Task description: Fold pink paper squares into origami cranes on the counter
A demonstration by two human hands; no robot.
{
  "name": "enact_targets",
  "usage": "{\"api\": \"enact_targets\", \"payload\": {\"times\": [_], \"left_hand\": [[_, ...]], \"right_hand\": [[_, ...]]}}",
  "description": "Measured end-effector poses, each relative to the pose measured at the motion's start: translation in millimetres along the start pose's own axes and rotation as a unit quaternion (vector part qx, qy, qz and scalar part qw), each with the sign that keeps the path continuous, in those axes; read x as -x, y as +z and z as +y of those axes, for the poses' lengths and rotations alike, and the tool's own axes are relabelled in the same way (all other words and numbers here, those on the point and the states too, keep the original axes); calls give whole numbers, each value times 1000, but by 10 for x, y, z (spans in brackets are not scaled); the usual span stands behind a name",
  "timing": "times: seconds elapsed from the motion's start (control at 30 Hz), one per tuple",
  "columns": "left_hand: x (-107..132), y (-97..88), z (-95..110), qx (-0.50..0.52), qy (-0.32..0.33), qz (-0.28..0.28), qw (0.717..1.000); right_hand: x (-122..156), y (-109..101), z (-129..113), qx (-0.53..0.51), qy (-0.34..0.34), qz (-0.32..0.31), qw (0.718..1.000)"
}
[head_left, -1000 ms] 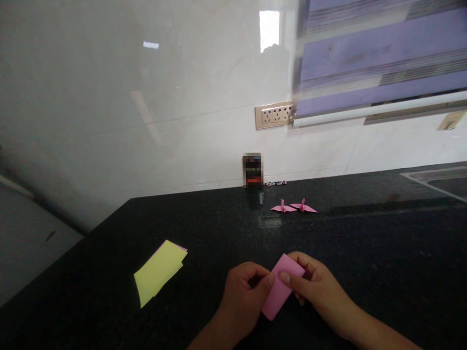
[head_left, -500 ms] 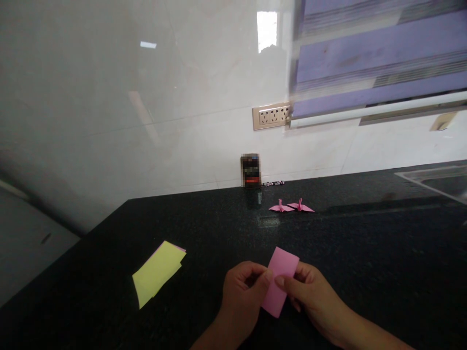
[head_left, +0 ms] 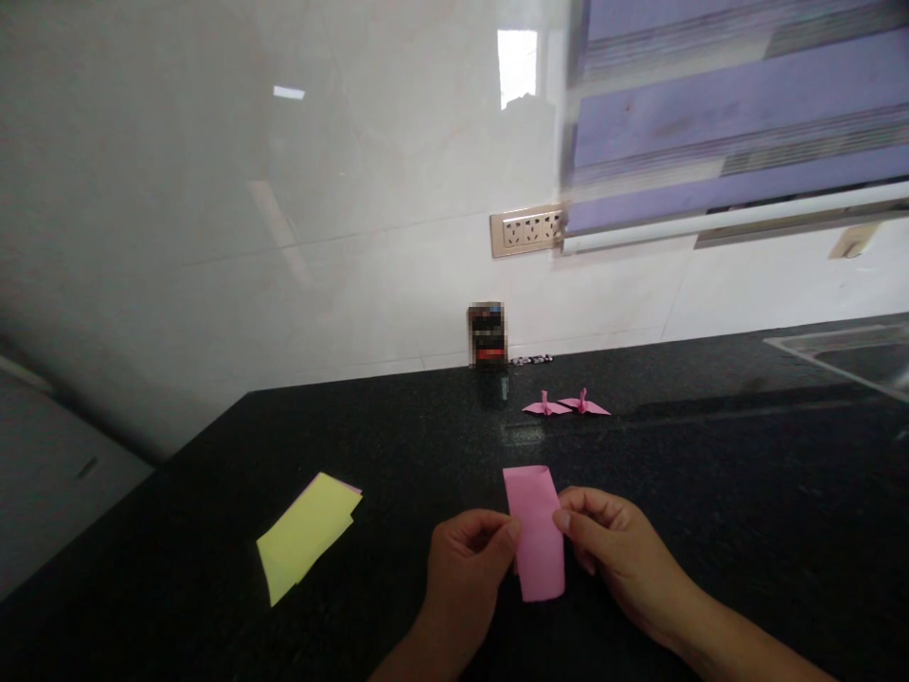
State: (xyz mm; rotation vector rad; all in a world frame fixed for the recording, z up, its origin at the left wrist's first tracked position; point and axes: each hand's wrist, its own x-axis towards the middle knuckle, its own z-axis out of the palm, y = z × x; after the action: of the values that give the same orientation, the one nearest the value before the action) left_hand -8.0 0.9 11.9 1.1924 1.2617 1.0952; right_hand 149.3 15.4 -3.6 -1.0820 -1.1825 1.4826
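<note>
Apparently, pink paper [head_left: 538, 540] turned anticlockwise.

A socket panel [head_left: 522, 231] sits beside a purple blind [head_left: 682, 123], above a pixelated object [head_left: 488, 335].

Pinching with thumb and bent forefinger of the left hand [head_left: 465, 573]. Pinching likewise with the right hand [head_left: 611, 542], with fingers curled below the thumb. Slanting inward with left forearm [head_left: 418, 652] and right forearm [head_left: 735, 625], apart at the fingertips.

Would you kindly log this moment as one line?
left hand: pinching pink paper, left edge | right hand: pinching its right edge | black counter: two pink paper cranes beyond, yellow paper at left
</note>
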Motion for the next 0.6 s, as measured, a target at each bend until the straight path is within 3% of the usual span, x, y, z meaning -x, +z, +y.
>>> {"api": "enact_targets", "payload": {"times": [0.2,0.27,0.33,0.4,0.47,0.6], "left_hand": [[-10,20,23,-51,-15,-33,998],[-17,-1,-15,-78,7,3,997],[-19,-39,-65,-113,91,71,987],[-10,-85,-102,-175,236,123,948],[15,-119,-107,-264,346,95,896],[82,-110,-51,-376,408,30,831]], "right_hand": [[-52,-99,-54,3,-24,10,1000],[-62,-126,-78,58,-50,-1,997],[-54,-132,-100,155,-110,-4,982],[-28,-117,-112,242,-172,-11,955],[10,-93,-111,304,-228,-31,924],[86,-52,-91,398,-319,-90,856]]}}
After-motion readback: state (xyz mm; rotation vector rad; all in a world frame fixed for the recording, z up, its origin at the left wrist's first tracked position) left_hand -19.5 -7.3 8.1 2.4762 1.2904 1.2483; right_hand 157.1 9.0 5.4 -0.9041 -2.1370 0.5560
